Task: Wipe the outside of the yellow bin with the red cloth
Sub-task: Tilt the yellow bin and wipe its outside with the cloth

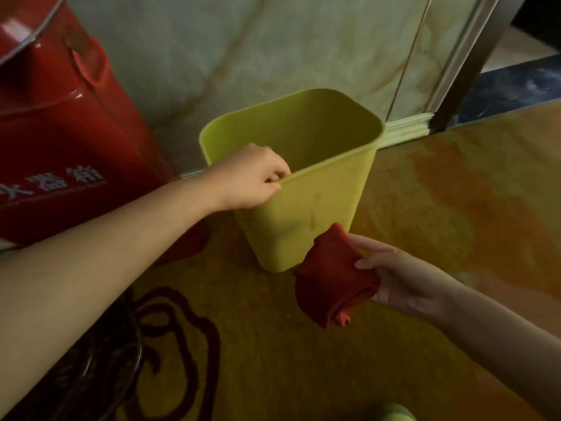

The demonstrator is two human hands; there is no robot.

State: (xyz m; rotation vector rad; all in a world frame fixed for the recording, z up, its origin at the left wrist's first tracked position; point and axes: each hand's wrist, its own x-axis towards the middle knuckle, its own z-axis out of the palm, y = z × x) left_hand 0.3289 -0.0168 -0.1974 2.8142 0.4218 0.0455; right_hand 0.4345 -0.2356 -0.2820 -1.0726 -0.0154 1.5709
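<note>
A yellow bin (306, 205) stands upright on the patterned carpet, its inside bare. My left hand (252, 177) pinches the near rim at the bin's left corner. My right hand (394, 278) holds a bunched red cloth (331, 281) at the bin's lower right front corner. The cloth's top edge touches or overlaps the bin's outer wall there.
A red fire-extinguisher cabinet (57, 141) stands close on the left. A marble wall (243, 50) with a pale skirting is right behind the bin, and a metal door frame (473, 56) is at the right. The orange and yellow carpet (455, 192) stretches right and toward me.
</note>
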